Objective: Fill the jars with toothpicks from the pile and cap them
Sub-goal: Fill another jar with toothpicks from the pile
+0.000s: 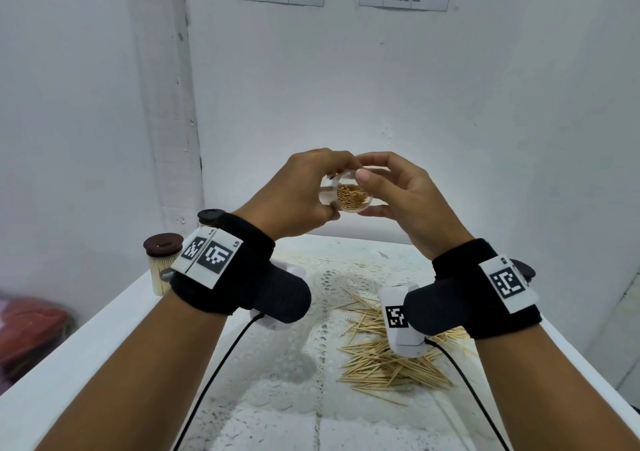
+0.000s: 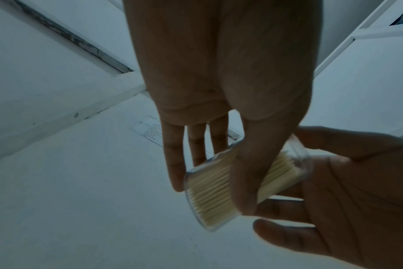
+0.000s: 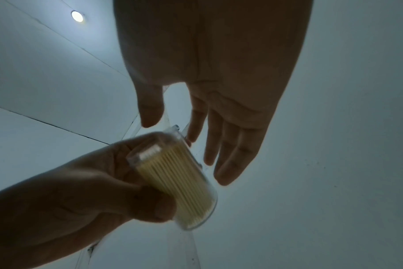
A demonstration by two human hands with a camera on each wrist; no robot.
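A clear jar (image 1: 349, 196) packed with toothpicks is held in the air above the table, its open mouth tilted toward me. My left hand (image 1: 304, 191) grips its body from the left, thumb across the near side (image 2: 244, 182) and fingers behind. My right hand (image 1: 377, 187) is at the mouth with loose fingers: the thumb touches the rim and the other fingers cup below and beside it. In the right wrist view the jar (image 3: 184, 182) lies just under those spread fingers (image 3: 228, 160). No cap is on it. The loose toothpick pile (image 1: 391, 360) lies on the table below my right wrist.
Two capped jars of toothpicks stand at the table's back left, one with a brown cap (image 1: 162, 246) and one with a black cap (image 1: 209, 216). A lace mat (image 1: 346, 284) covers the white table (image 1: 104, 319). White walls close in behind and left. Red cloth (image 1: 31, 326) lies beyond the left edge.
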